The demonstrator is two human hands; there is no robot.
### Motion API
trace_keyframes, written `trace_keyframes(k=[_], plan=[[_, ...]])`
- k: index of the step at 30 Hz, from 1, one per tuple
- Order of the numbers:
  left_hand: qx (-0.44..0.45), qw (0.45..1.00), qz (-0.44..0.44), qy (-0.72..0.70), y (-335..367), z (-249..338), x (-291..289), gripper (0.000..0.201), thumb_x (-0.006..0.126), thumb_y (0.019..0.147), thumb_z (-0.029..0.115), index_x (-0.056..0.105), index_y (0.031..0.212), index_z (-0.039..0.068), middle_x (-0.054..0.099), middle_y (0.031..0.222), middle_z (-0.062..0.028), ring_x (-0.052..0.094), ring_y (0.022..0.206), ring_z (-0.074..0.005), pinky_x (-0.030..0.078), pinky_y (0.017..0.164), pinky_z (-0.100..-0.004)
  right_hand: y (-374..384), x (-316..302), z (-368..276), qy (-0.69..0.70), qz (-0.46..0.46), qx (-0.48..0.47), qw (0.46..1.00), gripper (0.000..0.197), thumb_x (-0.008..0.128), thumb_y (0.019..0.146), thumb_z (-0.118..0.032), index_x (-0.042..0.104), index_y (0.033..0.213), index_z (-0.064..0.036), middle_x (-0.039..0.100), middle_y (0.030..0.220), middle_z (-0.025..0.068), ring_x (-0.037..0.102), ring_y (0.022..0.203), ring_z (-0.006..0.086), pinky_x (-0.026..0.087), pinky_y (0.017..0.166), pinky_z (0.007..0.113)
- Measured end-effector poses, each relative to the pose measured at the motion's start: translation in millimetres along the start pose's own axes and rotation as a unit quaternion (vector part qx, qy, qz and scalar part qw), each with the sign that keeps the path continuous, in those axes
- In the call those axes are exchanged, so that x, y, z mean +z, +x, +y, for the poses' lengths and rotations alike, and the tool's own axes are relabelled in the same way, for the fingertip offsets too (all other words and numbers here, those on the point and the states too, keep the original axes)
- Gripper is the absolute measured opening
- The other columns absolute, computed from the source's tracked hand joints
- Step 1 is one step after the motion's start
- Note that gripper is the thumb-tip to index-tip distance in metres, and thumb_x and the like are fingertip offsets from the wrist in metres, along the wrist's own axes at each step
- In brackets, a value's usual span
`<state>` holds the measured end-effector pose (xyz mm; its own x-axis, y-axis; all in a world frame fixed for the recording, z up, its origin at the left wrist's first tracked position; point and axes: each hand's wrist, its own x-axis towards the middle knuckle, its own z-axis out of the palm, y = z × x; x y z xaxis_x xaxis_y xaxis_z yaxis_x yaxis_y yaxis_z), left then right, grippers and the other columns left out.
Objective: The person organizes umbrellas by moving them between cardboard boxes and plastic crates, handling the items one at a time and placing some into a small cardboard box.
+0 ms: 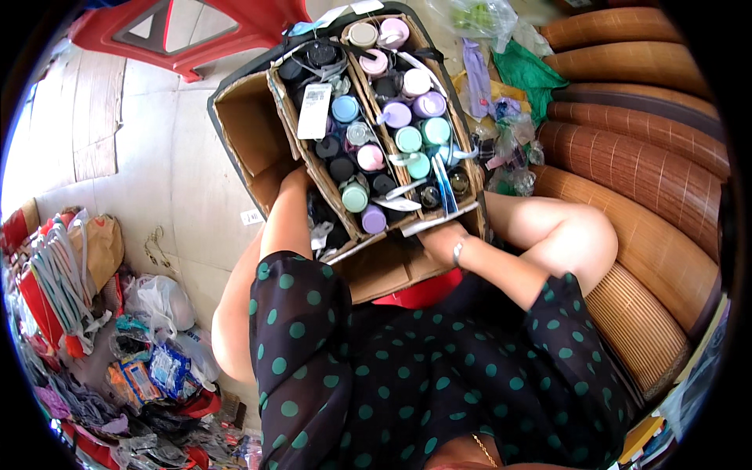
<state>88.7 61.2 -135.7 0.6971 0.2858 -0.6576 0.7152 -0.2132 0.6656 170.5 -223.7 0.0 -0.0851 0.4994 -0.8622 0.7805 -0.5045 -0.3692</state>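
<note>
Between my knees stands a black crate [227, 88] with cardboard cartons [280, 98] inside. Packed upright in them are several bottles with round lids, among them a blue lid [345, 108], a mint lid [355, 197] and a purple lid [374, 219]. A blank-looking white tag [314, 111] lies over the left row. My left hand [294, 180] reaches down inside the crate beside the left carton, its fingers hidden. At the near right corner, my right hand [442, 239] is against the carton's near side, below a white strip [440, 219]; its fingers are tucked out of sight.
Rolled bamboo mats [634, 149] are stacked along my right. A red plastic stool [184, 39] stands beyond the crate at the left. Hangers [59, 274], plastic bags [160, 305] and packets [168, 370] cover the floor at lower left. A green bag [529, 78] lies by the mats.
</note>
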Motion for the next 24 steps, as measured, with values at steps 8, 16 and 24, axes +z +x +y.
trace_keyframes(k=[8,16,24], plan=[[-0.003,0.996,-0.053,0.073,10.7,12.8,-3.7,0.041,0.054,0.086,0.029,0.062,0.115,0.0,0.06,0.12,-0.0192,0.056,0.112,-0.0293,0.043,0.095,-0.0357,-73.6,-29.3,-6.9,0.116,0.107,-0.03,0.987,0.054,0.065,0.078,-0.021,0.044,0.124,-0.0036,0.061,0.09,0.0199,0.064,0.079,0.0369,0.052,0.068,0.046],[-0.003,0.985,-0.095,0.143,-1.3,17.6,-12.5,0.041,0.054,0.086,0.029,0.062,0.114,0.001,0.06,0.12,-0.0199,0.056,0.112,-0.0303,0.043,0.095,-0.0362,-127.4,-45.7,-6.8,0.154,0.1,-0.031,0.983,0.06,0.062,0.08,-0.022,0.038,0.134,-0.0086,0.059,0.1,0.0183,0.061,0.088,0.0364,0.05,0.075,0.045],[0.041,0.948,-0.142,0.283,-43.2,79.6,-69.4,0.037,0.052,0.085,0.026,0.063,0.111,0.001,0.062,0.113,-0.0208,0.057,0.108,-0.0342,0.045,0.093,-0.0389,-213.9,-119.1,-2.8,0.229,0.136,-0.168,0.949,0.047,0.068,0.074,-0.017,0.056,0.119,-0.0063,0.063,0.105,0.0145,0.062,0.09,0.0313,0.05,0.08,0.036]])
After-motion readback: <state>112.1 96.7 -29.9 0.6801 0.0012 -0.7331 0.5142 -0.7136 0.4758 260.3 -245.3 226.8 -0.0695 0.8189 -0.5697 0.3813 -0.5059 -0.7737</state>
